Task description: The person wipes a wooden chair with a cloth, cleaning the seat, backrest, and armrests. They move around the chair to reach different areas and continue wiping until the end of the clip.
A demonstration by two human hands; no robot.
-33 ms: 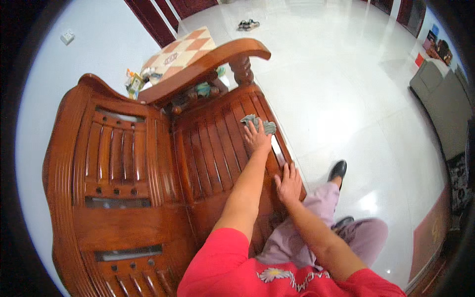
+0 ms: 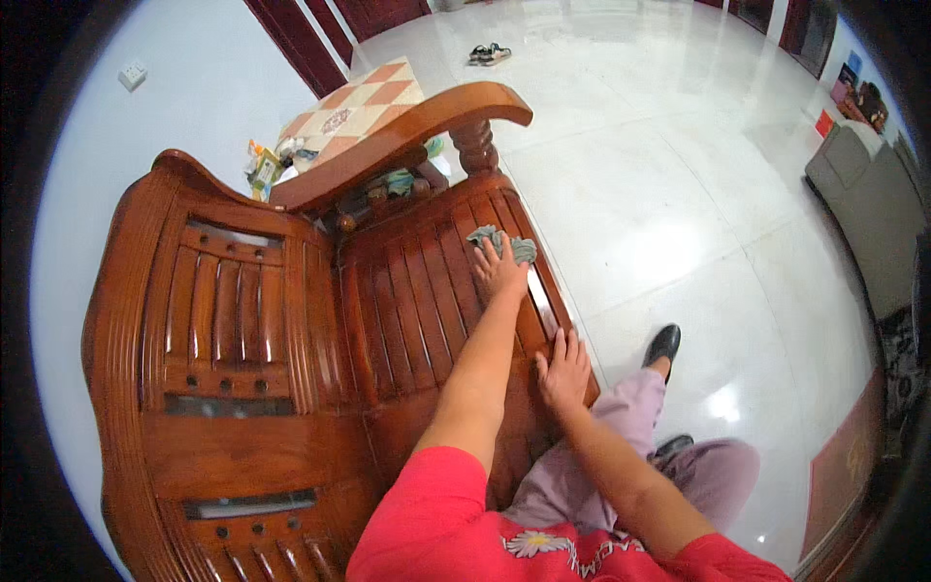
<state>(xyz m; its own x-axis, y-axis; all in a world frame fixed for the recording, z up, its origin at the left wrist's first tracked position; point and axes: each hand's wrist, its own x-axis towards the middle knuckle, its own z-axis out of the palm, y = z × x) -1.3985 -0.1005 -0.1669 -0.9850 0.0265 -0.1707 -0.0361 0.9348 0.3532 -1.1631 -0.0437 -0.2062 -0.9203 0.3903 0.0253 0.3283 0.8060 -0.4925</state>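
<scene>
A crumpled grey-green cloth (image 2: pixel 521 249) lies on the slatted seat of a glossy brown wooden bench (image 2: pixel 407 310), near its front edge and the armrest. My left hand (image 2: pixel 501 272) presses down on the cloth, palm low and fingers spread over it. Part of the cloth sticks out beyond the fingertips. Closer to me, my right hand (image 2: pixel 564 373) rests flat on the front edge of the seat, fingers stretched out and holding nothing.
The bench's curved armrest (image 2: pixel 417 121) rises beyond the cloth, with a checked-top table (image 2: pixel 359 102) behind it. Sandals (image 2: pixel 489 54) lie on the shiny white floor (image 2: pixel 669 175). A grey sofa (image 2: pixel 863 184) stands at the right. The bench's carved backrest (image 2: pixel 223 301) is against the wall.
My left hand and the cloth have shifted very slightly left on the seat. My right hand still rests on the front edge.
</scene>
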